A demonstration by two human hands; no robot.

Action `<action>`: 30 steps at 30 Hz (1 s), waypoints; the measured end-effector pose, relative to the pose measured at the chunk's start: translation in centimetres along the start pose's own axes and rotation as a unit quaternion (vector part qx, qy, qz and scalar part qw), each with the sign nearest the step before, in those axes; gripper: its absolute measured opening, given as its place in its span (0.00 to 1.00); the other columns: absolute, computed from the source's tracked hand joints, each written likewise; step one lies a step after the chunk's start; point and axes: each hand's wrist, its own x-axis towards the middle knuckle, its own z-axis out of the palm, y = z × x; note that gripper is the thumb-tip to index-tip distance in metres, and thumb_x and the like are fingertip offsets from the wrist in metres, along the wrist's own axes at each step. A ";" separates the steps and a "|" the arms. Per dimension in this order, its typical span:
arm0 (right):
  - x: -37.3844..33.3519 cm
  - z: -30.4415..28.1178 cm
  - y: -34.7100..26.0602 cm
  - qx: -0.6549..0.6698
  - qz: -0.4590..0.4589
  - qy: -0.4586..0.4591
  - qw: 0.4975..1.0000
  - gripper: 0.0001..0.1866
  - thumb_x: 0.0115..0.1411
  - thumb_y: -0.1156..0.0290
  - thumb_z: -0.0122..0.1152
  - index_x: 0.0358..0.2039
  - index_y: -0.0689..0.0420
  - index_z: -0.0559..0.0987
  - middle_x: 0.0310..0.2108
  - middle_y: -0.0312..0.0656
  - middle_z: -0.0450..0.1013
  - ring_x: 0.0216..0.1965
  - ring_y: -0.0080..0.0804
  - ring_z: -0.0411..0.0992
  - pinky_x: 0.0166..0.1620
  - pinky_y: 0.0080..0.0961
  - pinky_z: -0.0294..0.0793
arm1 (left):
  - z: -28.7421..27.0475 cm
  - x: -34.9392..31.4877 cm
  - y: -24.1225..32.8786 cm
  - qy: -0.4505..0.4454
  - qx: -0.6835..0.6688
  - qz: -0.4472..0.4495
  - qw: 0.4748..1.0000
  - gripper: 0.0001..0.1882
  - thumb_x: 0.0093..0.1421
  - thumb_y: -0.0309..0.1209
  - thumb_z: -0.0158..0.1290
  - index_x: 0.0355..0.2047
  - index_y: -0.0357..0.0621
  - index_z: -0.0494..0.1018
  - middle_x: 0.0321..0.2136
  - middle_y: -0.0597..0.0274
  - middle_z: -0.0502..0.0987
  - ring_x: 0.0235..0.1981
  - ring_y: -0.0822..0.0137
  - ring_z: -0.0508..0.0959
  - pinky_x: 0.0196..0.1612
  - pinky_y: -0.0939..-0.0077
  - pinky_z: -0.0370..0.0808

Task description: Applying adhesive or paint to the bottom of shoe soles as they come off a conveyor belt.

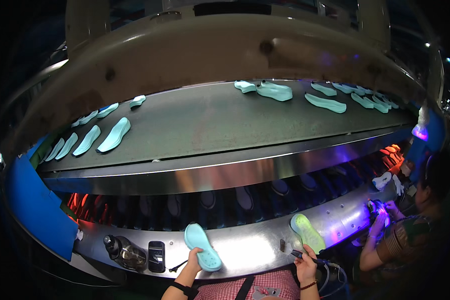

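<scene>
**Two clogs at the steel ledge, much of the scene lost in the dark**

Low in the middle of the frame, the left hand [195, 254] is closed around the heel end of a pale turquoise foam clog [202, 247], which lies sole-up on the curved stainless-steel table [245, 246]. Right of centre, the right hand [305, 261] grips a thin dark pen-like tool [310, 258]; its tip is too small to make out. Just above that hand rests a yellow-green foam clog [307, 232], apart from the fingers.

At lower left on the table stand a clear bottle with a dark cap [124, 250] and a small black box-shaped device [156, 256]; their details are lost in the gloom.

Above, a wide grey conveyor belt [210, 122] carries rows of turquoise soles [114, 135], those at the far edges bent and blurred by the lens. Under it, a lower level holds dark shoe shapes that are barely readable.

At the right edge, another person's hands [382, 210] work in violet light, the body partly cut off by the frame.
</scene>
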 end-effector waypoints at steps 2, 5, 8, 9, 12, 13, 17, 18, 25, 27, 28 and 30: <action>0.3 -0.1 -0.3 0.007 -0.007 -0.001 1.000 0.21 0.51 0.75 0.50 0.47 0.60 0.66 0.32 0.46 0.71 0.26 0.28 0.69 0.31 0.22 0.68 | -2.5 0.2 0.1 0.007 -0.004 0.017 1.000 0.30 0.40 0.30 0.41 0.47 0.32 0.58 0.38 0.40 0.68 0.41 0.43 0.70 0.48 0.49 0.66; 1.0 -0.3 -0.8 0.016 -0.024 -0.008 1.000 0.23 0.50 0.75 0.50 0.49 0.59 0.64 0.34 0.48 0.71 0.26 0.28 0.68 0.30 0.22 0.67 | -5.6 -0.4 -0.2 0.081 0.034 -0.033 0.996 0.29 0.41 0.30 0.43 0.47 0.35 0.57 0.39 0.42 0.67 0.42 0.43 0.69 0.47 0.44 0.65; 1.5 -0.5 -1.0 0.022 -0.015 -0.016 1.000 0.23 0.50 0.75 0.50 0.49 0.58 0.64 0.34 0.49 0.71 0.26 0.28 0.68 0.30 0.22 0.67 | -7.0 -1.5 -0.1 0.081 0.076 -0.050 0.993 0.28 0.42 0.28 0.42 0.47 0.36 0.58 0.39 0.44 0.67 0.42 0.44 0.69 0.47 0.44 0.65; 1.6 -0.6 -1.0 0.023 -0.016 -0.011 1.000 0.23 0.50 0.75 0.50 0.49 0.58 0.64 0.34 0.49 0.71 0.26 0.28 0.68 0.30 0.22 0.67 | -7.0 -2.1 0.2 0.072 0.074 -0.055 0.993 0.29 0.42 0.28 0.42 0.48 0.36 0.57 0.39 0.44 0.67 0.42 0.44 0.69 0.47 0.45 0.65; 1.9 -0.9 -0.9 0.039 -0.024 -0.045 0.998 0.23 0.50 0.76 0.50 0.50 0.58 0.64 0.35 0.49 0.71 0.27 0.28 0.68 0.32 0.23 0.68 | -6.4 -4.6 0.8 0.054 0.056 -0.082 0.994 0.34 0.38 0.26 0.39 0.51 0.31 0.55 0.40 0.38 0.68 0.44 0.42 0.69 0.50 0.47 0.64; 1.9 -1.0 -0.9 0.037 -0.012 -0.018 0.999 0.23 0.50 0.76 0.50 0.50 0.58 0.64 0.35 0.49 0.71 0.27 0.28 0.68 0.32 0.23 0.68 | -6.2 -5.7 1.0 0.084 0.072 -0.092 0.990 0.34 0.39 0.27 0.40 0.51 0.31 0.55 0.41 0.38 0.68 0.44 0.43 0.69 0.51 0.47 0.64; 1.8 -1.4 -0.7 0.034 -0.005 -0.026 0.999 0.23 0.51 0.76 0.49 0.50 0.59 0.64 0.34 0.48 0.71 0.27 0.29 0.68 0.33 0.24 0.69 | -5.6 -8.8 1.5 0.099 0.112 -0.091 0.985 0.32 0.42 0.28 0.41 0.51 0.32 0.55 0.42 0.39 0.68 0.44 0.44 0.69 0.51 0.49 0.63; 1.8 -1.4 -0.7 0.034 -0.007 -0.019 0.999 0.23 0.51 0.76 0.49 0.50 0.60 0.64 0.34 0.48 0.71 0.27 0.29 0.69 0.33 0.24 0.69 | -5.7 -9.2 1.6 0.103 0.121 -0.091 0.983 0.32 0.42 0.29 0.41 0.51 0.32 0.55 0.42 0.39 0.67 0.44 0.45 0.69 0.51 0.49 0.63; 1.6 -1.4 -0.2 0.018 -0.031 -0.022 0.999 0.22 0.50 0.76 0.48 0.48 0.61 0.65 0.33 0.48 0.71 0.29 0.31 0.70 0.33 0.24 0.69 | -6.5 -9.5 2.2 0.089 0.194 -0.089 0.973 0.30 0.48 0.31 0.44 0.52 0.33 0.56 0.44 0.40 0.67 0.45 0.47 0.69 0.52 0.52 0.63; 1.5 -1.2 0.0 0.026 -0.017 -0.014 0.999 0.22 0.50 0.76 0.48 0.48 0.62 0.65 0.33 0.48 0.71 0.29 0.31 0.70 0.33 0.24 0.70 | -5.4 -8.8 2.2 0.056 0.233 -0.101 0.966 0.29 0.49 0.32 0.44 0.52 0.33 0.56 0.44 0.40 0.67 0.46 0.48 0.69 0.52 0.53 0.63; 1.5 -1.0 0.1 0.025 -0.022 -0.023 0.999 0.22 0.50 0.76 0.49 0.48 0.62 0.65 0.32 0.49 0.71 0.29 0.31 0.70 0.33 0.25 0.70 | -4.4 -8.4 2.1 0.030 0.246 -0.108 0.963 0.29 0.50 0.32 0.45 0.52 0.33 0.56 0.44 0.40 0.67 0.46 0.49 0.69 0.53 0.53 0.63; 1.4 -0.6 0.3 0.017 -0.044 -0.077 0.996 0.20 0.51 0.76 0.49 0.46 0.64 0.66 0.34 0.51 0.71 0.29 0.34 0.71 0.34 0.26 0.71 | -1.8 -7.0 1.3 -0.055 0.221 -0.117 0.967 0.29 0.53 0.36 0.46 0.53 0.36 0.55 0.46 0.44 0.66 0.48 0.51 0.68 0.54 0.56 0.62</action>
